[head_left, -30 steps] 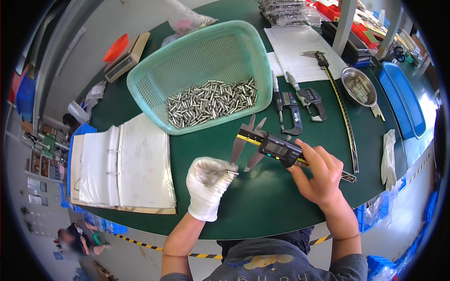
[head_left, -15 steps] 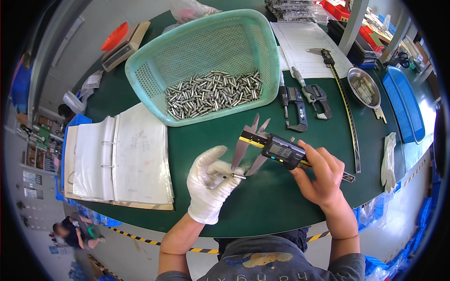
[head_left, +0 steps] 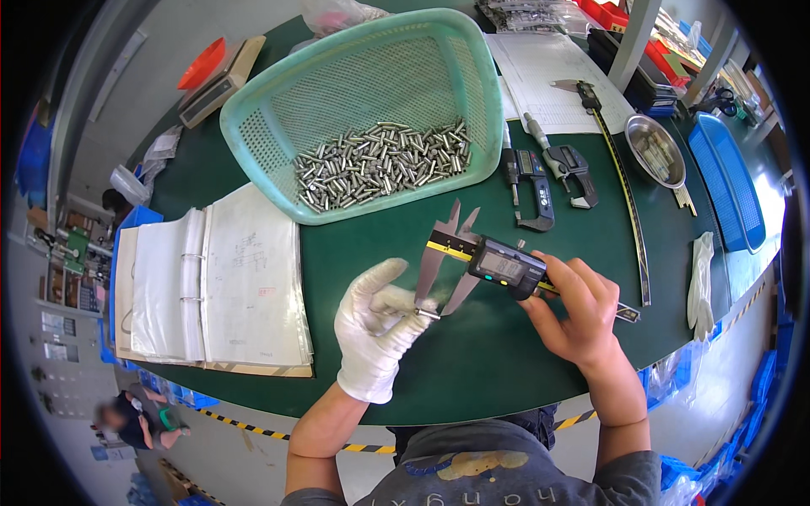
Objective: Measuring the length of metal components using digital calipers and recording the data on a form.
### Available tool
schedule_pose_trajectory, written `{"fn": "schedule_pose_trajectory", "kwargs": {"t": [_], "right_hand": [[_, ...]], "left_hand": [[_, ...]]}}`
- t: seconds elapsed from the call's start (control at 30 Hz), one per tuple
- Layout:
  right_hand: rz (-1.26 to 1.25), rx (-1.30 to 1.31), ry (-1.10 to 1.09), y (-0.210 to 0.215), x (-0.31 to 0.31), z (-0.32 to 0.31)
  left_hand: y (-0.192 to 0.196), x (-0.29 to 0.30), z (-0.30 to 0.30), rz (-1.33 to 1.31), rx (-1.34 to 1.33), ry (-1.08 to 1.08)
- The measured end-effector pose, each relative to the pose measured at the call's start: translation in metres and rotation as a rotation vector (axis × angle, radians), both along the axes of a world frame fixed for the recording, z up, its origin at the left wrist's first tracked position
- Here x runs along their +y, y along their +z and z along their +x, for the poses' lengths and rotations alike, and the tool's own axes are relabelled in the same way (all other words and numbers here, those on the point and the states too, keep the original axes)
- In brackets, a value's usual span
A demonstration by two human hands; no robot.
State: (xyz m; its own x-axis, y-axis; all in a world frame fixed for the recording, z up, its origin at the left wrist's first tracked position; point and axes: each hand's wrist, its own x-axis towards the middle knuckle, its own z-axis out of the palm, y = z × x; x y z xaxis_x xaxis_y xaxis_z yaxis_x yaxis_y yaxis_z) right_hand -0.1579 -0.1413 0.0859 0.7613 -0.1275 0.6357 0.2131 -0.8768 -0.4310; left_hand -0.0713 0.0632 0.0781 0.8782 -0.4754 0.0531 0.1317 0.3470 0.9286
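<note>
Desk (head_left: pixel 506 363): x1, dk green, curved front edge, everything below on or over it.

Green basket (head_left: pixel 363 93): x1, far side, L of ctr. Binder (head_left: pixel 253 287): x1, spread flat, nr L edge. Blue basket (head_left: pixel 727 181): x1, far R. Scale (head_left: pixel 224 84): x1, far L, orange dish on top.

R hand (head_left: pixel 574 308): bare, forearm up from lower R, wrist roughly straight, fingers curled L. Grip clamped on caliper body, thumb below, fingers above.

L hand (head_left: pixel 371 329): white-gloved, forearm up from lower L, palm turned up, thumb raised & apart, other fingers bent R. Pin at fingertips; can't tell if grip pinches it or pin just rests there.

Calipers: x2. Held caliper (head_left: pixel 506 266) over desk, jaws parted, pointing down either side of pin; contact unclear. Spare caliper (head_left: pixel 588 96) far side, head on papers, beam running twd person.

Loose glove (head_left: pixel 700 282): x1, white, R edge. Micrometers: x2, just R of green basket, one (head_left: pixel 533 190) nearer it, other (head_left: pixel 574 169) beside. Metal bowl (head_left: pixel 643 126): x1, w/ pale sticks.

Pins: x1 at L fingertips (head_left: pixel 429 314); pile (head_left: pixel 380 164) in green basket, too many to count.
</note>
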Motion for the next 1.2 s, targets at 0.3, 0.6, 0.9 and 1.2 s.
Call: {"fn": "schedule_pose_trajectory", "kwargs": {"t": [0.3, 0.6, 0.9, 1.2], "right_hand": [[0.024, -0.001, -0.002, 0.001, 0.000, 0.001], [0.039, -0.022, -0.032, 0.000, 0.002, 0.000], [0.011, 0.008, -0.080, 0.003, 0.002, -0.002], [0.007, 0.026, -0.077, 0.002, 0.001, 0.000]], "left_hand": [[-0.003, 0.000, -0.001, -0.029, -0.014, 0.024], [-0.001, 0.000, -0.004, 0.004, 0.047, 0.036], [-0.001, -0.001, 0.001, -0.029, 0.065, -0.156], [-0.006, -0.002, -0.003, -0.013, 0.068, -0.108]]}}
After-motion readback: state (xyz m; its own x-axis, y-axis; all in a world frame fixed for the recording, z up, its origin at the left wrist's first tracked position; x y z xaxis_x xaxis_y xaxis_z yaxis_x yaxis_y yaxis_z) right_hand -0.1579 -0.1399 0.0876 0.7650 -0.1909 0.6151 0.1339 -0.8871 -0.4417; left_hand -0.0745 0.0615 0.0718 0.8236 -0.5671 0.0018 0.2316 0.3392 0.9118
